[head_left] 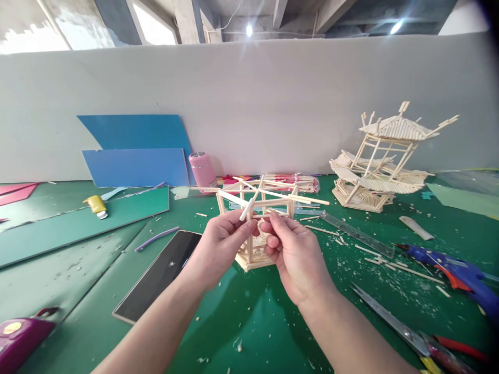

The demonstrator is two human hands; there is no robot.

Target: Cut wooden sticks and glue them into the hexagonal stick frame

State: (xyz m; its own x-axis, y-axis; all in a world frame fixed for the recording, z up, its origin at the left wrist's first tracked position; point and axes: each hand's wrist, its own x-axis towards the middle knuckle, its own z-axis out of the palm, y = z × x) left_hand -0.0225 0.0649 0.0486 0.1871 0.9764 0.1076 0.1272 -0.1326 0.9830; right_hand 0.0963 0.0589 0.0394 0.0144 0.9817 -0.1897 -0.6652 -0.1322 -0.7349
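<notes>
My left hand [218,244] pinches one stick [247,209]; my right hand [294,254] grips the frame [255,218], lifted above the mat [234,322], so it stays steady.

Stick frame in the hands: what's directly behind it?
Behind the stick frame: a packet of sticks and a pink bottle. The frame covers part of the packet.

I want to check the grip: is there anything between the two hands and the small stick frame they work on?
Nothing visible. The left hand and the right hand both touch the pale wooden stick frame directly, with fingers pinching its sticks. The clear ruler and the pink cylindrical bottle lie apart on the green mat.
</notes>
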